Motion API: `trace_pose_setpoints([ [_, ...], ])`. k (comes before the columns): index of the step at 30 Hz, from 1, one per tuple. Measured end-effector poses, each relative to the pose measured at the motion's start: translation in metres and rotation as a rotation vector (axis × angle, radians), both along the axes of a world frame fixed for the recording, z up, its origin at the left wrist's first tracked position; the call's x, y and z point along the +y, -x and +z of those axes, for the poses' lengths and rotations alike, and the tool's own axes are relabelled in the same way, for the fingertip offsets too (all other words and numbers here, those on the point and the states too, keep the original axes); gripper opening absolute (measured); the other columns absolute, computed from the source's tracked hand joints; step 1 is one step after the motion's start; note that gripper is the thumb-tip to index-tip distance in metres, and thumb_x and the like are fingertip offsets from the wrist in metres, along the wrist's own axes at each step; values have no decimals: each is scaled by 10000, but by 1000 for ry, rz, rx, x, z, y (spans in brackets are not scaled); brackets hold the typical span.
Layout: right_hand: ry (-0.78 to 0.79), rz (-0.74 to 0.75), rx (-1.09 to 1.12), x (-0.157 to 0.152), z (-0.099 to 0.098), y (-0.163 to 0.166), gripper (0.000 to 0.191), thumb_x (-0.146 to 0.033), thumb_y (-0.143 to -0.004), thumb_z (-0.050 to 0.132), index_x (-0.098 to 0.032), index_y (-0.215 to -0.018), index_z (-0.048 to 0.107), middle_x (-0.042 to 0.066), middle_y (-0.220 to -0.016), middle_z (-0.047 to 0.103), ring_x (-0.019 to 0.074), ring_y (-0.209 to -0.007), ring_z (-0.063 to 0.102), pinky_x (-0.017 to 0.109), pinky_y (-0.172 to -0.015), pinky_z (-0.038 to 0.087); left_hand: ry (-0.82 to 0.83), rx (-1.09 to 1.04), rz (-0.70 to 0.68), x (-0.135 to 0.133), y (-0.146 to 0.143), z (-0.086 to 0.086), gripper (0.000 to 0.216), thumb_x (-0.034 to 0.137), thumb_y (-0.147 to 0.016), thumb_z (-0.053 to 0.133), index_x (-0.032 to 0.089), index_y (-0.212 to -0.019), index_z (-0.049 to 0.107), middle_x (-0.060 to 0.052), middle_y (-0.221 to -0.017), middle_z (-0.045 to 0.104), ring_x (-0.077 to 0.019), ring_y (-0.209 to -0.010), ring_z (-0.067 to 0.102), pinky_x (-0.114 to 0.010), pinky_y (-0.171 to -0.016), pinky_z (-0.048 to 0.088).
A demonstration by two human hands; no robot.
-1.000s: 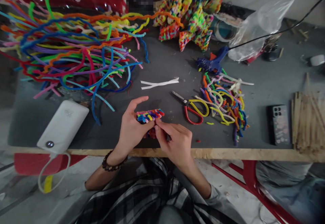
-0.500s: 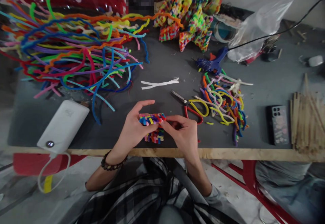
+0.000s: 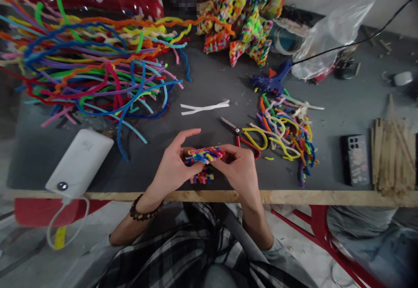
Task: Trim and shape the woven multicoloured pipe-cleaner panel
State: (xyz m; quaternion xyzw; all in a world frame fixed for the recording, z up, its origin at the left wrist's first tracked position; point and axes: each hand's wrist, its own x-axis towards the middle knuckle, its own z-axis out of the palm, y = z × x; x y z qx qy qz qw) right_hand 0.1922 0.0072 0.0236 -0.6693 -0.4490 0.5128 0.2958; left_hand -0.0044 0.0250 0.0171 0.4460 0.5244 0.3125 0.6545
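Note:
Between my two hands is a multicoloured woven pipe-cleaner piece [image 3: 205, 154], held just above the table's front edge. My left hand [image 3: 176, 161] grips its left side with the thumb in front, while the index finger stretches out free above it. At the right end, my right hand [image 3: 237, 164] pinches the piece between thumb and bent fingers. Part of the weave hangs below my thumbs, and my fingers hide its back. Scissors [image 3: 238, 130] with one yellow and one red handle lie open just beyond my right hand. Two crossed white strips [image 3: 205, 107] lie farther back.
Loose pipe cleaners [image 3: 98, 70] cover the back left. Cut pieces [image 3: 287, 131] lie right of the scissors, below a blue glue gun [image 3: 272, 79]. Woven colourful shapes [image 3: 241, 22] are piled behind. A white power bank [image 3: 80, 161], phone [image 3: 356, 159] and wooden sticks [image 3: 393, 157] flank the work area.
The woven piece has tilted and shifted slightly right, showing more of its upper face. My right hand has moved a little right with it; my left hand keeps its hold.

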Motion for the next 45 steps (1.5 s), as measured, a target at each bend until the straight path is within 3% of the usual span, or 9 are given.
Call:
trace_pose_setpoints([
  [6, -40, 80, -3, 1, 1, -6, 174, -205, -764, 808, -211, -933, 848, 12, -807, 773, 145, -664, 605, 284, -634, 451, 17, -100, -53, 0, -1, 4, 910, 88, -742, 809, 271, -1569, 474, 43, -800, 752, -100, -555, 624, -205, -531, 535],
  [10, -60, 108, -26, 6, 3, 0, 149, -196, -781, 804, -208, -926, 832, -26, -707, 707, 123, -617, 549, 266, -594, 413, -31, -55, -29, 0, 0, 3, 916, 137, -774, 846, 292, -1595, 471, 39, -813, 743, -118, -574, 654, -226, -545, 558],
  [12, -66, 57, -58, 5, 4, 6, 103, -284, -828, 823, -208, -897, 823, -48, -627, 631, 108, -566, 486, 259, -544, 364, -66, -27, 47, 0, 0, -1, 816, 168, -796, 854, 276, -1542, 541, 5, -918, 767, -159, -701, 730, -264, -637, 613],
  [14, -91, -36, -87, 2, 5, 12, 190, -399, -892, 807, -211, -919, 823, -54, -601, 596, 103, -542, 468, 256, -521, 349, -71, -41, 117, 1, -1, -4, 678, 223, -840, 848, 257, -1472, 603, -30, -1038, 783, -203, -860, 778, -323, -769, 653],
  [18, -171, -162, -111, -11, 6, 19, 247, -438, -977, 731, -218, -1014, 837, -31, -651, 648, 112, -561, 530, 256, -539, 401, -46, -50, 196, 1, -4, -10, 513, 308, -881, 849, 247, -1356, 664, -48, -1165, 792, -224, -997, 785, -361, -894, 650],
  [23, -153, -148, -150, -13, 4, 19, 176, -381, -942, 770, -226, -964, 851, -41, -609, 608, 112, -538, 514, 259, -531, 405, 3, -25, 195, -1, -4, -11, 387, 430, -905, 837, 210, -1196, 707, -47, -1071, 804, -238, -965, 783, -369, -848, 665],
  [33, -180, -107, -187, -13, 0, 21, 135, -336, -941, 756, -235, -976, 839, -61, -586, 589, 100, -510, 499, 253, -521, 403, -81, 93, 161, 2, -2, -5, 342, 409, -886, 858, 221, -1147, 742, -17, -987, 783, -190, -839, 746, -282, -716, 612],
  [40, -606, 76, -568, -17, -9, 21, 161, -260, -1018, 682, -251, -987, 840, -20, -648, 719, 125, -563, 613, 294, -631, 467, -175, 215, 79, 2, -2, -3, 233, 322, -917, 800, 225, -1126, 770, -39, -1166, 778, -198, -953, 758, -278, -768, 627],
  [45, -800, 241, -771, -18, -12, 16, 157, -236, -1030, 697, -252, -950, 830, -25, -594, 685, 124, -532, 573, 342, -594, 383, -194, 254, 8, 1, -2, -4, 216, 304, -947, 761, 247, -1156, 768, -44, -1167, 763, -214, -993, 758, -264, -698, 612],
])
